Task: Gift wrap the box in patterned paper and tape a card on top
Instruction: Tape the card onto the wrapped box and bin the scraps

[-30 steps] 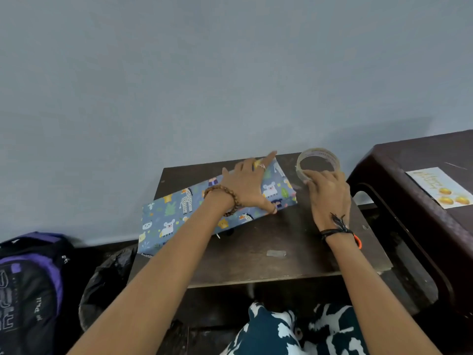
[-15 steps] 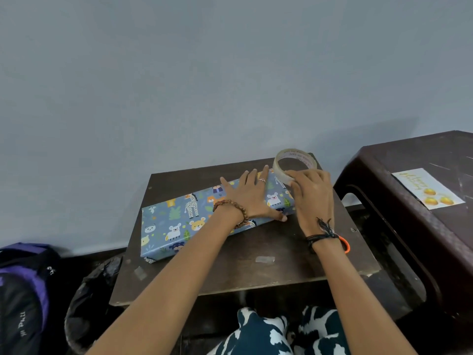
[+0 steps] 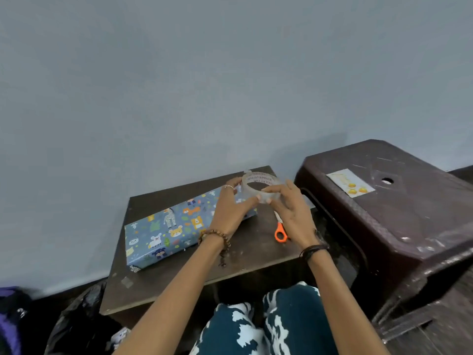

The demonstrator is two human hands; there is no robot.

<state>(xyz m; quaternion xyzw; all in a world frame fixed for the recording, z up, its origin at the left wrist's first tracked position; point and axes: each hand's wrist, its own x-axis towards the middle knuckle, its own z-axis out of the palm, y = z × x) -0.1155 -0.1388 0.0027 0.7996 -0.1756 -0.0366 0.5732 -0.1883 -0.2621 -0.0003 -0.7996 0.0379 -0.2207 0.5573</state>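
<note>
A box wrapped in blue animal-print paper [image 3: 169, 229] lies on the small dark table [image 3: 179, 283], running from front left to back right. Above its right end I hold a roll of clear tape [image 3: 258, 185] in both hands. My left hand [image 3: 230, 208] grips the roll's left side, thumb on the near rim. My right hand [image 3: 289, 211] pinches the near rim with thumb and fingers. A pale card with yellow shapes [image 3: 349, 182] lies on the dark plastic stool [image 3: 399, 219] to the right.
Orange-handled scissors [image 3: 280, 229] lie on the table under my right hand. A scrap of tape [image 3: 127, 281] is stuck near the table's front left corner. A black bag [image 3: 76, 321] and a purple backpack [image 3: 10, 319] sit on the floor at left. My knees [image 3: 268, 324] are under the table's front edge.
My left hand has lifted off the wrapped box and taken the tape roll together with the right hand. The roll is raised above the box end. The scissors have come into sight.
</note>
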